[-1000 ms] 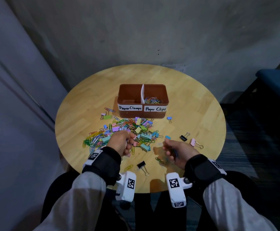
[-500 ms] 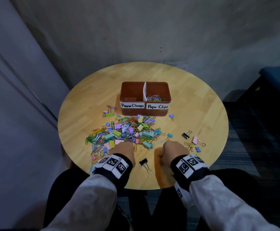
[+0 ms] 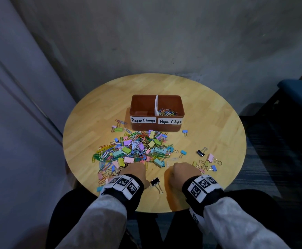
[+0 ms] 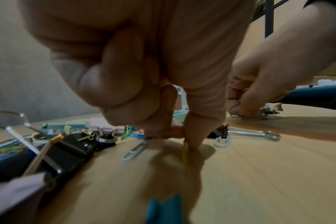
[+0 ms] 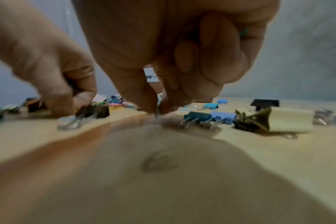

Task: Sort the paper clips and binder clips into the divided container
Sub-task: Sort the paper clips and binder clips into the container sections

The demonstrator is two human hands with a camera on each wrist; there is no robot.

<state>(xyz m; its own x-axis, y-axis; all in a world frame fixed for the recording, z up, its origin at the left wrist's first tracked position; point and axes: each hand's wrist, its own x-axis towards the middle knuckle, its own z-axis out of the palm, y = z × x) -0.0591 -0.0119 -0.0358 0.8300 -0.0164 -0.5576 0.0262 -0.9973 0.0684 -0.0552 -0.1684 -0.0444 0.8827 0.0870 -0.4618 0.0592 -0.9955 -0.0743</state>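
Crowding the near half of the round pale wooden table (image 3: 96, 123), the heap of coloured paper clips and binder clips (image 3: 136, 150) leaves bare wood at the left, right and far rim. A brown divided plastic container (image 3: 164, 127) stands beyond the heap, long axis crosswise, labels facing the person. The left hand (image 4: 144, 72), fingers curled, pinches a thin yellow paper clip (image 4: 184, 153) standing on end on the wood. The right hand (image 5: 173, 53), also curled, pinches something small and blurred at the tabletop; what it is cannot be told. A black binder clip (image 3: 155, 181) lies between the wrists.
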